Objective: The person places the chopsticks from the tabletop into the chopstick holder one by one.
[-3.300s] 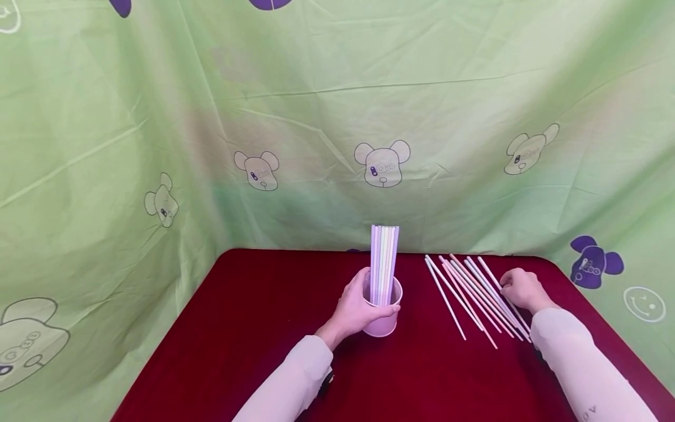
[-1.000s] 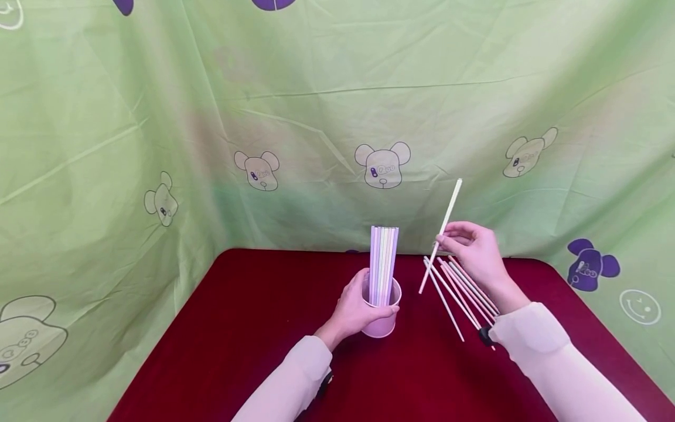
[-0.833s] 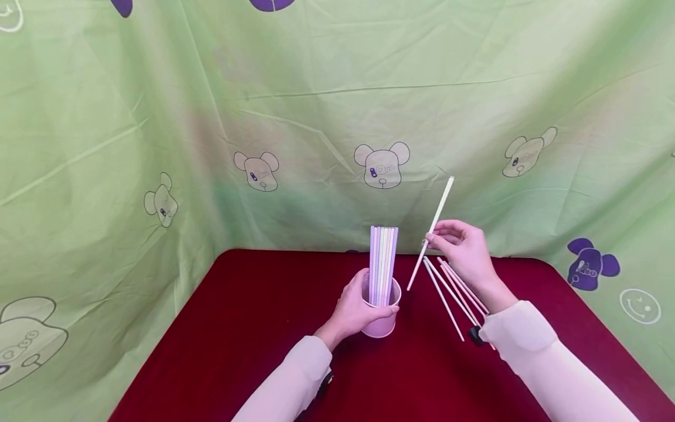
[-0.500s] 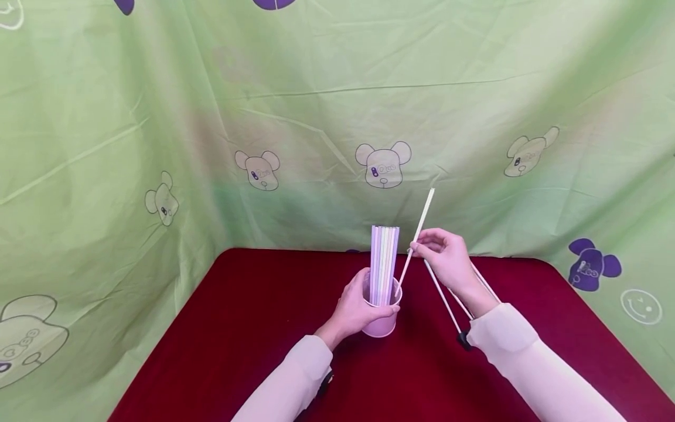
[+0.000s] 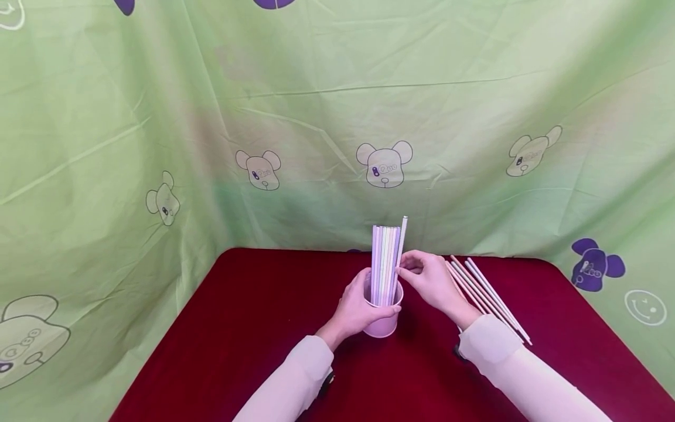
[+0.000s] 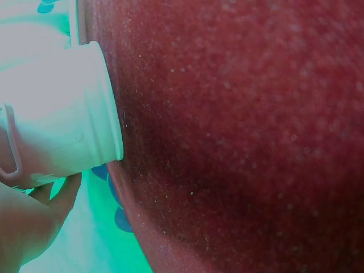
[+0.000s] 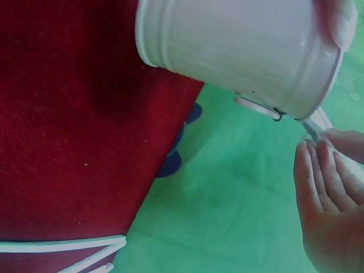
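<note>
While left hand (image 5: 353, 309) grips cup (image 5: 381, 328) of bundled straws (image 5: 384, 261) toward far edge of table (image 5: 253, 328), right hand (image 5: 429, 282) pinches one straw (image 5: 403, 237) at cup's rim; loose straws (image 5: 495, 296) near far right corner; broad surface leftward.

smooth glossy cup (image 7: 239, 45), smooth straws (image 5: 385, 264), rough matt tablecloth (image 5: 237, 340), creased cloth backdrop (image 5: 316, 70)
</note>
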Tool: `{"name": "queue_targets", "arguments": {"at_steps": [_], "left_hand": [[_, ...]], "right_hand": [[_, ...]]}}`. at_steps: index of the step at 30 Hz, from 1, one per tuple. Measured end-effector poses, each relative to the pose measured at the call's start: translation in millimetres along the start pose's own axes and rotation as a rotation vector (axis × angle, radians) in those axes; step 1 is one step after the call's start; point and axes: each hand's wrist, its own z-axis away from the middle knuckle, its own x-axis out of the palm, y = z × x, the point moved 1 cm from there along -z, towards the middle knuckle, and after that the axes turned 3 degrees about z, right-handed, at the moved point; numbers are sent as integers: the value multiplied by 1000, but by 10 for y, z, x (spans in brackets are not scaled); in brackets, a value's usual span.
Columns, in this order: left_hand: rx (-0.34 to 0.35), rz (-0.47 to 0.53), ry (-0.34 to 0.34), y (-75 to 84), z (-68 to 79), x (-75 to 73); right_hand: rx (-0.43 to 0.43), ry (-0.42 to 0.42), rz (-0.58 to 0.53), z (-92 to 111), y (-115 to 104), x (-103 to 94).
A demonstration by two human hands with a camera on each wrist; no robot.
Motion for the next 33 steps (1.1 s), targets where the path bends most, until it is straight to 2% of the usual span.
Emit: {"name": "queue_targets", "arguments": {"at_steps": [12, 20, 27, 33], "left_hand": [[13, 13, -3, 17, -3, 3], [11, 29, -3, 28, 13, -2], [17, 22, 4, 13, -3, 4], [7, 39, -2, 13, 1, 1]], "right_hand": [[40, -88, 74, 93, 88, 72], [41, -93, 73, 80, 115, 63], [48, -90, 150, 53, 110, -48], [-27, -65, 234, -7, 157, -217]]}}
